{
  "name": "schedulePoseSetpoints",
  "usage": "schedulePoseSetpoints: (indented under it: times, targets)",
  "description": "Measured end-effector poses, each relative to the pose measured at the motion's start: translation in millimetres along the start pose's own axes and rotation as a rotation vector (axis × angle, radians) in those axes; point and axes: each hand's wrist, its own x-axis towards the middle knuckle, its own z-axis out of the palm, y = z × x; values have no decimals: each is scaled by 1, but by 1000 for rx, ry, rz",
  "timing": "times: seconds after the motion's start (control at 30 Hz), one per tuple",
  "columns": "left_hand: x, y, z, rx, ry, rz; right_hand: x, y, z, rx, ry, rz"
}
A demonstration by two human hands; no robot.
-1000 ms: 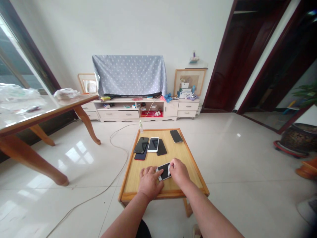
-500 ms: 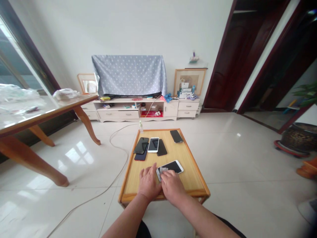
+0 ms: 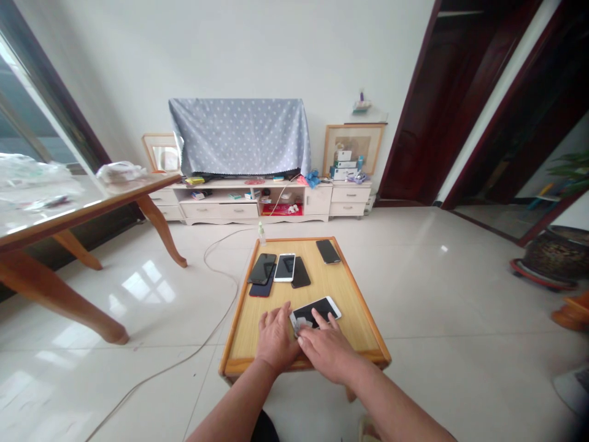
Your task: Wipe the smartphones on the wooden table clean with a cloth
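Note:
A white phone (image 3: 324, 307) with a dark screen lies slanted on the small wooden table (image 3: 343, 279). Beside its left end rests my left hand (image 3: 276, 336), fingers stretched out; whether it grips the phone's edge I cannot tell. My right hand (image 3: 327, 348) is over the phone's lower edge, its fingers spread, some of them over the screen. Near its thumb side, a crumpled whitish piece (image 3: 302, 323), like thin tissue or film, lies on the phone's left end, partly hidden by the fingers.
Further back lie another white phone (image 3: 284, 267), a black phone (image 3: 262, 269) overlapping a dark blue one (image 3: 261, 290), a dark phone (image 3: 300, 274) and one more (image 3: 327, 252) at the right. A small clear bottle (image 3: 262, 233) stands at the far left corner. A cable (image 3: 221, 319) crosses the floor.
My right hand's fingers have spread from a bunched pose on the whitish piece and reach further right over the screen. The left hand and the phone look still.

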Motion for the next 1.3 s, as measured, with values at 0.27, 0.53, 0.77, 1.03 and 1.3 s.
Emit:
schedulePoseSetpoints:
  times: [0.27, 0.53, 0.77, 1.03, 1.3]
  targets:
    - [1, -4, 6, 8, 25, -30, 34, -7, 4, -7, 72, -10]
    - [1, -4, 3, 15, 33, -23, 14, 2, 6, -27, 48, -40]
    - [1, -3, 3, 24, 58, -11, 27, 37, 0, -151, 185, 356]
    - [1, -4, 3, 18, 58, -21, 35, 7, 21, -67, 114, 131]
    - [2, 2, -3, 27, 10, -66, 37, 33, 7, -152, 159, 397]
